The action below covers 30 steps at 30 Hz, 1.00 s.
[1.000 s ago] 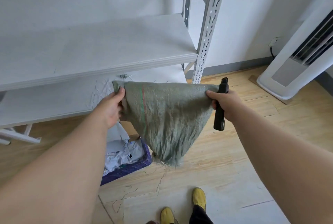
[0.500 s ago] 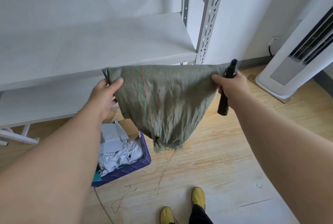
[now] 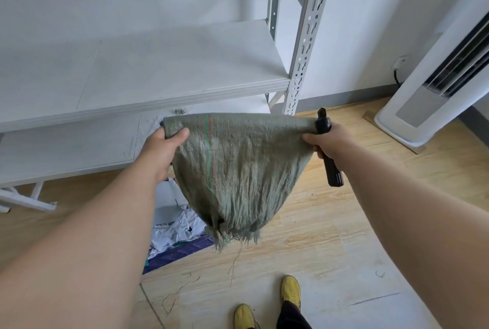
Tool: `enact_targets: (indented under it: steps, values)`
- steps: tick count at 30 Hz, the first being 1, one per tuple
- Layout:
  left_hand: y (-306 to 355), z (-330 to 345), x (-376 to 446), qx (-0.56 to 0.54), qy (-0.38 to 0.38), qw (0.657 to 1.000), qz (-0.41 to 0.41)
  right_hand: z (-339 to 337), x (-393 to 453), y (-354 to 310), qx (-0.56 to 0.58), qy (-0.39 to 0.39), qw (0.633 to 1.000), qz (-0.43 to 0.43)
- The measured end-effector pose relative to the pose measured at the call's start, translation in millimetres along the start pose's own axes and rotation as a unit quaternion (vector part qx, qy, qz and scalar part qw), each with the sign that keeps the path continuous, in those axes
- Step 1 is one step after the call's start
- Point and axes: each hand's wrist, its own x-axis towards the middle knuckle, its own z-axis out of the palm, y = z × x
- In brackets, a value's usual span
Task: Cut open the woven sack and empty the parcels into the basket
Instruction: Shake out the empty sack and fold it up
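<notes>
Under the lower shelf [image 3: 66,151], at far left, bare floor shows, and beside it sits the basket [image 3: 182,252], its dark blue rim peeking out below a heap of white and grey parcels [image 3: 174,225]. Above and a little right of it the left hand [image 3: 161,151] pinches one top corner of the sack [image 3: 238,169], thumb laid over the front of the cloth and fingers behind. That green woven sack hangs upside down between the two hands, stretched flat along its top edge and tapering to a frayed, cut mouth at the bottom, which dangles over the basket's right edge; held so, anything left inside would likely drop out. It looks limp and flat, so it is probably empty and the emptying nearly done. At the other top corner the right hand [image 3: 325,140] grips the cloth and a black knife [image 3: 329,156] together, fingers curled round the handle, which points down and away from the sack, likely to keep the tool clear of the cloth. Loose threads [image 3: 232,265] lie on the floor below, near yellow shoes [image 3: 291,291].
</notes>
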Motion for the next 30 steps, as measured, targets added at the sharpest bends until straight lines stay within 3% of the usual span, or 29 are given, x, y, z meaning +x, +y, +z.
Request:
enact_targets:
  steps: [2,5,8,10,13,15,18,21,24,26,30]
  values:
    - [1.6,1.7,-0.2,-0.018,0.014,1.000,0.014,3.0,0.6,-2.1,0.030,-0.028,0.999,-0.020]
    - [7.8,1.9,1.2,-0.026,0.042,0.998,0.031,4.3,-0.9,-8.2,-0.017,-0.037,0.999,-0.034]
    - [12.8,-0.7,-1.3,-0.013,0.068,0.996,0.048,-2.8,1.0,-14.2,0.061,-0.087,0.994,0.011]
    - [16.1,-6.3,-1.3,-0.005,0.045,0.998,0.046,-6.6,2.9,-15.8,0.065,-0.105,0.992,0.032]
    - [18.6,-15.0,-3.1,0.083,-0.049,0.995,-0.015,-6.0,5.5,-14.2,-0.053,0.023,0.998,-0.010]
    - [18.1,-18.1,-2.5,0.132,-0.007,0.991,0.011,-3.6,3.4,-14.9,-0.067,0.103,0.991,-0.045]
    - [18.3,-15.1,-3.8,0.102,0.055,0.992,0.047,0.4,-1.3,-17.7,-0.104,0.134,0.984,-0.059]
    - [14.4,-16.1,-2.3,0.140,0.071,0.987,0.045,-0.3,-5.1,-22.9,-0.007,0.175,0.983,-0.057]
    - [18.2,-17.2,-4.5,0.155,0.030,0.986,0.055,-2.7,-8.2,-25.7,0.118,0.157,0.979,-0.047]
    - [17.6,-13.8,-6.1,0.263,-0.017,0.962,0.074,-3.2,-8.8,-26.3,0.139,0.111,0.983,-0.054]
    - [17.0,-14.3,-6.8,0.326,0.100,0.929,0.142,-3.5,-10.4,-27.4,-0.002,0.050,0.993,-0.108]
